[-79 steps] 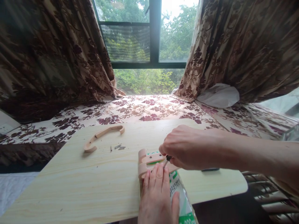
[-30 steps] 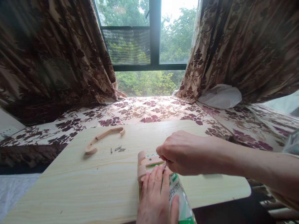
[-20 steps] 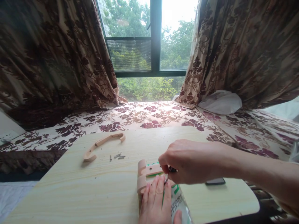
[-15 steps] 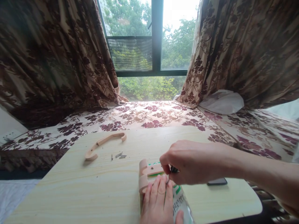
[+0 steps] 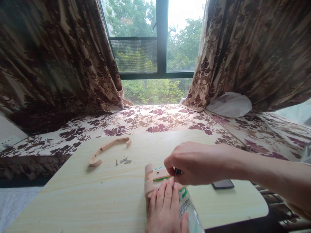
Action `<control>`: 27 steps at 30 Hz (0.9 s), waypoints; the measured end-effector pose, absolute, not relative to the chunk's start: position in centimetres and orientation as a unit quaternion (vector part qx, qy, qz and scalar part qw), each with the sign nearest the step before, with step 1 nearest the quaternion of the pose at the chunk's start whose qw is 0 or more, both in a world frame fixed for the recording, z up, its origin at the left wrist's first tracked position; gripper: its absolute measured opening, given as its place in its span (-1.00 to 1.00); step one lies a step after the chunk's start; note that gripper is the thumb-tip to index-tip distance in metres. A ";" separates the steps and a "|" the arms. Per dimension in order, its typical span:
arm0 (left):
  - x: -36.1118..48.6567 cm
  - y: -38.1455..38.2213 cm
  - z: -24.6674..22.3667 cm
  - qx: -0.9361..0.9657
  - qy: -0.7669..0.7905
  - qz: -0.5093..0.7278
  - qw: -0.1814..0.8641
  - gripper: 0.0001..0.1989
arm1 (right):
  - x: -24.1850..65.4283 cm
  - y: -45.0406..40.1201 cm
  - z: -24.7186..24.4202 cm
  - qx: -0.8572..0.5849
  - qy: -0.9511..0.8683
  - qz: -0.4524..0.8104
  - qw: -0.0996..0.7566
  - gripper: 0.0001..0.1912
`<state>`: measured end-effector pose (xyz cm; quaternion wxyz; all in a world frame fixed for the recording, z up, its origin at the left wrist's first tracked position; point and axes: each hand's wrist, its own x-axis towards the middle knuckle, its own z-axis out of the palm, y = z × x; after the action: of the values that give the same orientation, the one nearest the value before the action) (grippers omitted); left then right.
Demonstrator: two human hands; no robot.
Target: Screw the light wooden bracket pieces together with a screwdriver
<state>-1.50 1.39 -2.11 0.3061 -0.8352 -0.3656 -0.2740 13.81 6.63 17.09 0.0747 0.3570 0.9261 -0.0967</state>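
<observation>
My right hand point(image 5: 189, 163) is closed around a small screwdriver point(image 5: 178, 171); only part of its dark handle and a thin metal tip show below the fist. The tip points down at a pale wooden piece point(image 5: 160, 174) with a screw hole in it. My left hand point(image 5: 166, 207) lies flat with fingers stretched over the wooden parts, its fingertips close to the tip. Two curved wooden ends point(image 5: 148, 186) stick out at the left. Beneath them is a white and green printed package point(image 5: 190, 215), partly covered by the left hand.
On the light wooden table point(image 5: 73, 200) lie a curved wooden piece point(image 5: 107, 147) and several loose screws point(image 5: 125, 160) to the left. A dark flat phone-like object point(image 5: 223, 184) rests right of my hands. Behind are a flowered cover point(image 5: 157, 119) and a white bag point(image 5: 230, 105).
My right hand with the screwdriver has shifted slightly up and left, its fist turned a little. More of the dark flat object shows. My left hand stays on the wooden parts.
</observation>
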 end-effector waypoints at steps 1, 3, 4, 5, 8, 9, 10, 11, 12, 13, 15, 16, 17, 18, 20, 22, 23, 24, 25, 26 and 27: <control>-1.6 1.3 -2.0 -0.834 -0.372 -0.271 0.305 -0.52 | 13.8 6.7 17.1 0.356 0.927 -0.095 0.073 -0.86; -1.6 1.2 -1.9 -0.831 -0.380 -0.269 0.303 -0.52 | 13.8 6.7 17.1 0.355 0.927 -0.095 0.070 -0.86; -1.5 1.1 -1.8 -0.830 -0.384 -0.271 0.301 -0.52 | 13.7 6.7 17.1 0.355 0.927 -0.095 0.070 -0.86; -1.3 1.0 -1.6 -0.827 -0.389 -0.275 0.298 -0.52 | 13.7 6.8 17.1 0.354 0.928 -0.094 0.069 -0.86; -0.9 0.8 -1.2 -0.823 -0.398 -0.288 0.284 -0.52 | 13.6 6.9 17.1 0.347 0.931 -0.091 0.067 -0.86; -0.7 0.7 -1.2 -0.820 -0.404 -0.297 0.278 -0.52 | 13.6 6.9 17.1 0.346 0.932 -0.090 0.067 -0.86; -0.6 0.7 -1.1 -0.814 -0.411 -0.308 0.272 -0.52 | 13.6 6.9 17.2 0.346 0.932 -0.088 0.069 -0.86; -0.6 0.6 -1.1 -0.809 -0.418 -0.318 0.265 -0.52 | 13.6 6.9 17.3 0.348 0.931 -0.086 0.073 -0.85; -0.5 0.6 -1.2 -0.807 -0.422 -0.321 0.260 -0.52 | 13.6 6.9 17.4 0.352 0.929 -0.081 0.080 -0.84; -0.6 0.6 -1.2 -0.808 -0.425 -0.319 0.256 -0.52 | 13.6 6.8 17.6 0.354 0.928 -0.075 0.087 -0.83; -0.7 0.5 -1.4 -0.819 -0.419 -0.297 0.256 -0.52 | 13.6 6.7 17.9 0.354 0.927 -0.062 0.106 -0.82; -0.9 0.5 -1.4 -0.827 -0.413 -0.280 0.258 -0.51 | 13.6 6.6 18.1 0.350 0.928 -0.054 0.115 -0.84; -1.0 0.5 -1.5 -0.833 -0.409 -0.267 0.260 -0.50 | 13.6 6.5 18.2 0.346 0.929 -0.047 0.125 -0.86; -1.1 0.5 -1.5 -0.835 -0.408 -0.260 0.262 -0.48 | 13.6 6.5 18.3 0.340 0.930 -0.039 0.132 -0.88; -1.2 0.4 -1.5 -0.836 -0.408 -0.255 0.265 -0.47 | 13.5 6.4 18.2 0.327 0.934 -0.024 0.142 -0.88; -1.2 0.3 -1.5 -0.833 -0.415 -0.256 0.262 -0.47 | 13.3 6.4 18.0 0.314 0.939 -0.017 0.140 -0.86; -1.2 0.3 -1.4 -0.832 -0.418 -0.256 0.259 -0.47 | 13.2 6.4 17.9 0.309 0.941 -0.018 0.137 -0.86; -1.2 0.2 -1.3 -0.833 -0.420 -0.253 0.256 -0.48 | 13.0 6.4 17.8 0.306 0.942 -0.021 0.134 -0.86; -1.1 0.1 -1.3 -0.834 -0.422 -0.249 0.254 -0.48 | 12.9 6.4 17.7 0.306 0.943 -0.024 0.130 -0.86; -1.1 0.1 -1.3 -0.834 -0.425 -0.245 0.253 -0.48 | 12.7 6.4 17.6 0.313 0.941 -0.025 0.128 -0.87; -1.1 0.0 -1.3 -0.834 -0.427 -0.241 0.252 -0.47 | 12.5 6.3 17.6 0.325 0.937 -0.023 0.129 -0.87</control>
<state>-1.10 0.00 -1.26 0.2522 -0.8345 -0.4265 -0.2411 12.52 6.34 17.61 0.1294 0.3247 0.9367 -0.0227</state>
